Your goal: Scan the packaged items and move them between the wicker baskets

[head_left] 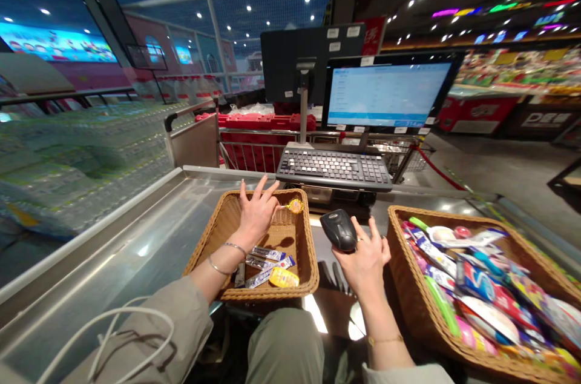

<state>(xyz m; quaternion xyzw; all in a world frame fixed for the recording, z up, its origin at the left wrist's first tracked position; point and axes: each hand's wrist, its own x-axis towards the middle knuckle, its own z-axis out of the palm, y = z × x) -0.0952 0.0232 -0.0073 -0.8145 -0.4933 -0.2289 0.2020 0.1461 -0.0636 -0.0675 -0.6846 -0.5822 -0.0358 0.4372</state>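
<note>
My left hand (258, 211) is above the far half of the left wicker basket (315, 269). Its thumb and finger pinch the end of a small yellow-wrapped candy (295, 206), while the other fingers are spread. In that basket lie several slim blue-and-white stick packets (267, 274) and a yellow packet (284, 277). A black barcode scanner (339, 230) is in my right hand (367, 257), its head toward the left basket. Most of the scanner's handle is hidden by the hand. The right wicker basket (394, 251), beside my right hand, is filled with colourful wrapped sweets (488, 287).
A black keyboard (333, 167) and a lit monitor (385, 93) stand beyond the baskets. The metal counter (149, 238) has a raised edge at left. A white cable (113, 314) loops over my left sleeve. Behind are a trolley and stacked bottle packs (77, 154).
</note>
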